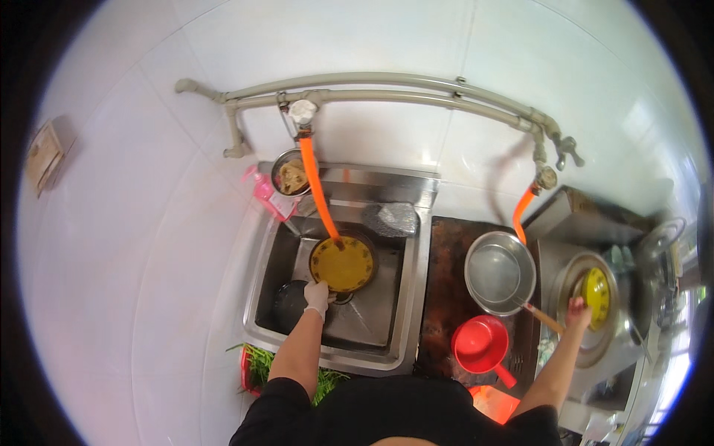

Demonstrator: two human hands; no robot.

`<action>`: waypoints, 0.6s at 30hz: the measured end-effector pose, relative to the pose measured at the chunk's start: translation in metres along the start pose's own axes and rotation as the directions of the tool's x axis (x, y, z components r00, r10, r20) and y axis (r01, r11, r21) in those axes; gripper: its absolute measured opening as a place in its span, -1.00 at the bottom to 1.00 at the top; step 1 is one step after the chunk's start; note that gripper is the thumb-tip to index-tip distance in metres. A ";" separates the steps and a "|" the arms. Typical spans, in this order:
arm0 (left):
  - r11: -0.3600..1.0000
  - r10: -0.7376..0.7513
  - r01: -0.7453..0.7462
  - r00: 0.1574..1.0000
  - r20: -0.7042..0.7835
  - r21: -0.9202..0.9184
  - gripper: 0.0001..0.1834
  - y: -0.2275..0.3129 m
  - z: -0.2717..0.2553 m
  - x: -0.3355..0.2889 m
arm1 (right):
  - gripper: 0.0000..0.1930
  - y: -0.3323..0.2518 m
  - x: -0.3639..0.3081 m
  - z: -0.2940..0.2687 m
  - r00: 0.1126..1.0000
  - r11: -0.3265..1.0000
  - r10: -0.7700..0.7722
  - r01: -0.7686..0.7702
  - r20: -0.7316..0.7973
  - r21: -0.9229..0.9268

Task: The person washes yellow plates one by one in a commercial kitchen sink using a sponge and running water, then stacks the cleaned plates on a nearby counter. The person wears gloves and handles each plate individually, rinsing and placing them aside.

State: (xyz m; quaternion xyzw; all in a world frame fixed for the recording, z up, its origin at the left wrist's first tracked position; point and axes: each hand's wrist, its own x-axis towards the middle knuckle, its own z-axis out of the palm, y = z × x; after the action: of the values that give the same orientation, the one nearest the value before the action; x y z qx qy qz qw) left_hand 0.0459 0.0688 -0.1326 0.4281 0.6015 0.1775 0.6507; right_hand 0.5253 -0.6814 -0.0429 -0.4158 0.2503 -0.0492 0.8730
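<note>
Beyond the greens [260, 363], across the near rim of the sink [416, 290], find the gloved left hand [317, 297] gripping the near edge of the yellow bowl [342, 267], low in the sink under the orange hose [316, 186]. Likely stiff and slippery when wet, heavier if full — best taken by opposite rims, kept level. Farther out to the right, see the right hand [578, 314] grasping the near edge of the yellow plate [598, 293] at the steel basin [593, 340], contact unclear. Probably light, slick, perhaps breakable — better held thumb above, fingers beneath. Farthest off, along the wall, note the pipes [372, 95].
</note>
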 end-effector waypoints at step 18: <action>0.359 0.735 -0.545 0.665 0.130 0.758 -0.77 0.135 -0.038 -0.026 | -0.39 0.022 -0.048 0.021 0.994 0.999 0.040 -0.041 0.099 0.002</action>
State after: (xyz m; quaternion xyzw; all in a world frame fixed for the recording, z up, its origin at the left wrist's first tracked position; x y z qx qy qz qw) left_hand 0.0434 0.1394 -0.0085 0.8302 0.4713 0.2044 0.2163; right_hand 0.4910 -0.6379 -0.0291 -0.4107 0.2150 -0.0115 0.8860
